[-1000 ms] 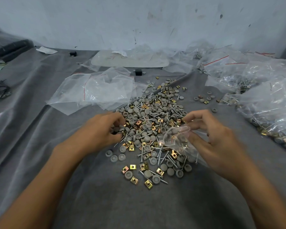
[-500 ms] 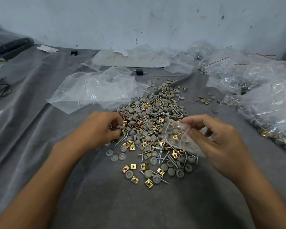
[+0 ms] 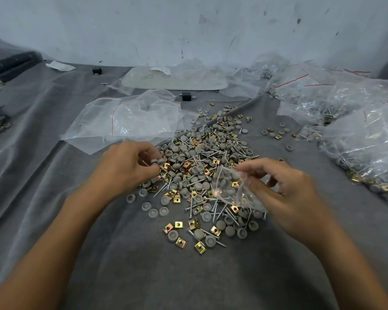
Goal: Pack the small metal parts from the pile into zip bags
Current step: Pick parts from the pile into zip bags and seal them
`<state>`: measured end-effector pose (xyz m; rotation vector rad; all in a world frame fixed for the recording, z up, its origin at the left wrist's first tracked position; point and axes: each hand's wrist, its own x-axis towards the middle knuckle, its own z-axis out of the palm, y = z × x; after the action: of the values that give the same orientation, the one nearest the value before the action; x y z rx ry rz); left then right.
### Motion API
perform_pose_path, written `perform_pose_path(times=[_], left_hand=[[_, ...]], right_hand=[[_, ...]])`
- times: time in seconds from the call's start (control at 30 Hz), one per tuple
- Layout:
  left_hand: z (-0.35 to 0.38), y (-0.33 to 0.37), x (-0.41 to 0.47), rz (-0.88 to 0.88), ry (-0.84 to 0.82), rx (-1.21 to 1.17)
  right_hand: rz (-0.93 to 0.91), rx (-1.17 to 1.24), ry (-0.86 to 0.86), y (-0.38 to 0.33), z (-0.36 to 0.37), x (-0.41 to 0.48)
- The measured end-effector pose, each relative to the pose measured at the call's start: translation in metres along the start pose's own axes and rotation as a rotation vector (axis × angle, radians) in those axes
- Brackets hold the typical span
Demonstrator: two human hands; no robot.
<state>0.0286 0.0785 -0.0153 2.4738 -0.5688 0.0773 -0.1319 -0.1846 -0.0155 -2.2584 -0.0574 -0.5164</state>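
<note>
Pile: screws, caps and brass clips lay heaped on the grey cloth.
Left hand: at the Pile's left edge, thumb and curled fingertips pinched round grey caps.
Right hand: at the Pile's right edge, thumb and fingers were clamped on a small clear zip bag, held over the Pile's near-right part.
Empty zip bags: behind and left of the Pile.
Filled bags: right of the Pile.

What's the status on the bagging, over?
Left hand pinches grey caps at the pile. Right hand holds small zip bag beside it. Nothing blocking.
</note>
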Motion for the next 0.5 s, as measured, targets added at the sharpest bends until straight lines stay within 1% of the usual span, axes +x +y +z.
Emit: perform_pose_path(times=[0.07, 0.13, 0.2, 0.33, 0.5], left_hand=[[0.002, 0.007, -0.003, 0.027, -0.002, -0.148], [0.006, 0.023, -0.012, 0.115, -0.061, -0.319], [0.014, 0.039, -0.023, 0.201, -0.123, -0.390], [0.034, 0.060, -0.038, 0.268, -0.161, -0.354], [0.039, 0.068, -0.041, 0.281, -0.109, -0.287]], right_hand=[[-0.005, 0.005, 0.000, -0.001, 0.001, 0.000], [-0.012, 0.008, 0.004, -0.001, 0.001, 0.000], [-0.009, 0.019, 0.002, -0.002, 0.002, 0.000], [-0.014, 0.009, -0.008, -0.003, 0.004, -0.001], [-0.014, -0.002, -0.011, -0.004, 0.005, -0.001]])
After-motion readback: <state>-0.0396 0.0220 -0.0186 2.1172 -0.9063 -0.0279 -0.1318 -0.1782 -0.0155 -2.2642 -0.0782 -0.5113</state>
